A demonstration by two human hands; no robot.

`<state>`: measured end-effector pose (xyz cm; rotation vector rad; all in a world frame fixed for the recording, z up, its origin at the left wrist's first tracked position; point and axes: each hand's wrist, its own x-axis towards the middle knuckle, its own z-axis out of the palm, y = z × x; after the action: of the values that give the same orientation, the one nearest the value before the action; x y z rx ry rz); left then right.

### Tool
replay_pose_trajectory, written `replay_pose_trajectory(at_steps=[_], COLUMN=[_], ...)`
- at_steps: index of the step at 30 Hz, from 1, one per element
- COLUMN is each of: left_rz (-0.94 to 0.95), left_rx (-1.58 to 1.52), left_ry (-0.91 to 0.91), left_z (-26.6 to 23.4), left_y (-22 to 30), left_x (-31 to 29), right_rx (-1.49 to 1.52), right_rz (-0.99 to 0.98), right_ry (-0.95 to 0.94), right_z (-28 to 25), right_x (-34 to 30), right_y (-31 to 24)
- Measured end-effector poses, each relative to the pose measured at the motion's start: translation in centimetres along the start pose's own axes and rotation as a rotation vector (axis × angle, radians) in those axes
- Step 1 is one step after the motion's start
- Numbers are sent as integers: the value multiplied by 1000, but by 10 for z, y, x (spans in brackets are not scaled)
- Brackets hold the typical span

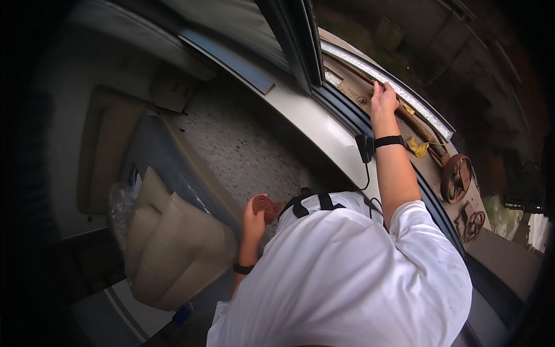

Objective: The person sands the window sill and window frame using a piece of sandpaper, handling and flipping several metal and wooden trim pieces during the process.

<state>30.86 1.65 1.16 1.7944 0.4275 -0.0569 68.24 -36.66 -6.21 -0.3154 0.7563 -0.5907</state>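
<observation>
At waist height on the left, my left hand (251,218) is closed around a reddish-brown, rounded object (267,207) that looks hollow; its exact kind is unclear. My right hand (384,102) reaches out over the window sill to the outer ledge. Its fingers are bent beside a rusty brown rod (415,126), and whatever is between them is hidden. Close to that wrist lies a yellow leaf (417,147). Further along the ledge are a rusty wheel (457,178) and a smaller rusty wheel-shaped piece (475,224).
A dark window frame (303,49) stands beside the right arm, above the pale sill (324,139). A blue board (231,62) rests on the sill. Beige folded cushioning (179,248) and clear plastic wrap (120,211) sit at left by speckled floor (231,139). A black cable (367,176) hangs from the right wrist.
</observation>
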Motion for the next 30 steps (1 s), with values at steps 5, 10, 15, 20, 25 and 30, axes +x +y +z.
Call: replay_pose_trajectory(at_steps=[5,10,15,20,25,30], left_rz=[-53,21,-1,24,16,71], left_rx=[-27,-47,-121,-104,-189,-205], left_ry=[2,-50,-190,-492,-1021,-1512], left_z=[-10,-24,-20,8,56,117], left_y=[-2,-17,1,53,134,152], left_x=[-5,21,67,119,127,121], right_rx=[-79,-265,-347,-801,-1248,-1080], right_rz=[121,383,490,306,15,53], right_ry=[81,-33,-141,-466,-1057,-982], right_z=[-12,-26,-36,-58,-80,-126], right_x=[-3,-11,-68,-161,-262,-325], right_y=[32,26,-9,-65,-95,-117])
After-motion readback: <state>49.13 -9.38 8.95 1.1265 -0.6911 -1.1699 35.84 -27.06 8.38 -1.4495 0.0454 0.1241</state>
